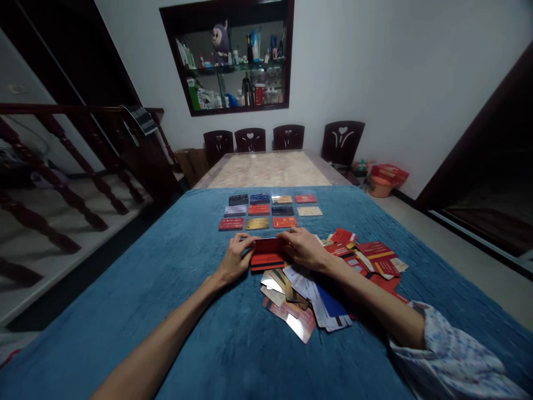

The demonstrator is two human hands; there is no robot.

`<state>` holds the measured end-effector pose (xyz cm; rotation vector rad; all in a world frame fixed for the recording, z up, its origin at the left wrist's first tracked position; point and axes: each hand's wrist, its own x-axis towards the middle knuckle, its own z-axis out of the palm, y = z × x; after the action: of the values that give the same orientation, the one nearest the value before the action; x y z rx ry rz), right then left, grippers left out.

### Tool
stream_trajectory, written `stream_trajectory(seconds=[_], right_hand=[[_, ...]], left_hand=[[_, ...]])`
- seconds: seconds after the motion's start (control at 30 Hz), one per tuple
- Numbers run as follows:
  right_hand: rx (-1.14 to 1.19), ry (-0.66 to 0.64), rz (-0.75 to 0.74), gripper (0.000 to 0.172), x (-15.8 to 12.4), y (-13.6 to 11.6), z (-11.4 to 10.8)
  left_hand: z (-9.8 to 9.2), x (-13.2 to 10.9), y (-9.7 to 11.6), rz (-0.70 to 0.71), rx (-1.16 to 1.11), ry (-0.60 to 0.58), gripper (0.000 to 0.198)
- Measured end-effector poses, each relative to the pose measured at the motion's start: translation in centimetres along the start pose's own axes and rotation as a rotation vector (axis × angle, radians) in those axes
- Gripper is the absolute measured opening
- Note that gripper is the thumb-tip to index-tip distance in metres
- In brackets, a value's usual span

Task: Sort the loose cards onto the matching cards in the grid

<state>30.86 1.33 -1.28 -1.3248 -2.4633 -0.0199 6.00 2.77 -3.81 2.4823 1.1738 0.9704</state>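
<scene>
Between my two hands stands a dark red card, perhaps a small stack, tipped up on its edge. My left hand pinches its left end, and my right hand grips the right end. Directly below it lie bright red cards with a black stripe. Loose cards in gold, white, blue and pink spread under my right wrist. More red cards are heaped to the right of my right forearm. Beyond my hands, several cards or small stacks, such as a gold one, lie in rows.
A blue cloth covers the near part of the table, and the bare tabletop shows at the far end. Dark chairs stand around that end. To the left runs a wooden railing. On the right floor sits an orange bucket.
</scene>
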Motion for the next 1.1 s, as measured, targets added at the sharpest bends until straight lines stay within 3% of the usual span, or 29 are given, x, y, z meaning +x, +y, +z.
stream_trajectory(seconds=[0.2,0.53,0.83,1.1], right_hand=[[-0.048,0.051,-0.03,0.038,-0.1,0.0,0.4],[-0.058,0.137,-0.114,0.045,0.0,0.3,1.4],[-0.07,0.09,-0.113,0.051,-0.1,0.2,1.6],[-0.073,0.159,-0.127,0.049,-0.1,0.1,1.5]], left_hand=[[0.2,-0.2,-0.1,0.003,-0.027,0.013,0.051],[0.4,0.0,-0.2,0.075,0.098,-0.032,0.053],[0.6,0.1,-0.2,0.035,0.074,0.025,0.051],[0.9,0.2,-0.5,0.027,-0.014,0.114,0.052]])
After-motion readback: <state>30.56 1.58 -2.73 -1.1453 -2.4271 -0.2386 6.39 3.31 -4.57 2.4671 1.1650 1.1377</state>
